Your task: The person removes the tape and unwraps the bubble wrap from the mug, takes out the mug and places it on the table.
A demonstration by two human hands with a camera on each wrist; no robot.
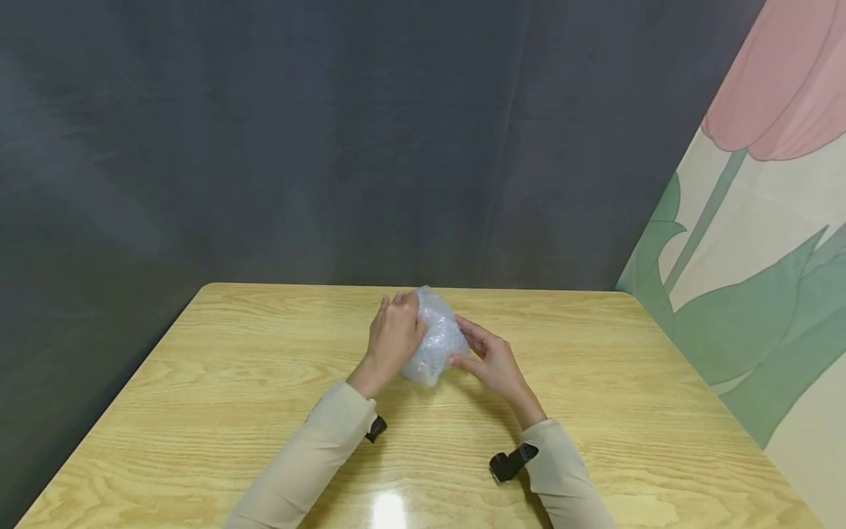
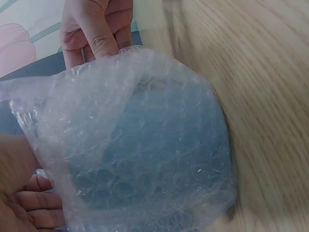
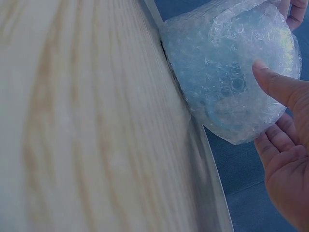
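Observation:
A light blue object (image 2: 164, 140) is wrapped in clear bubble wrap (image 1: 438, 334) and held up over the table between both hands. The wrap hides what kind of object it is. At the bundle's left edge, the left hand (image 1: 394, 330) grips the wrap, thumb toward the near face and fingers behind. On the other side, the right hand (image 1: 492, 360) holds the bundle between a thumb laid on its face and fingers behind it. Loose wrap (image 2: 29, 87) sticks out past one end in the left wrist view.
The wood-grain table (image 1: 218, 382) extends around both forearms. Behind it hangs a dark curtain (image 1: 370, 147). A tulip-painted wall (image 1: 780, 294) borders the right side. Each wrist wears a small black camera, such as the right one (image 1: 509, 464).

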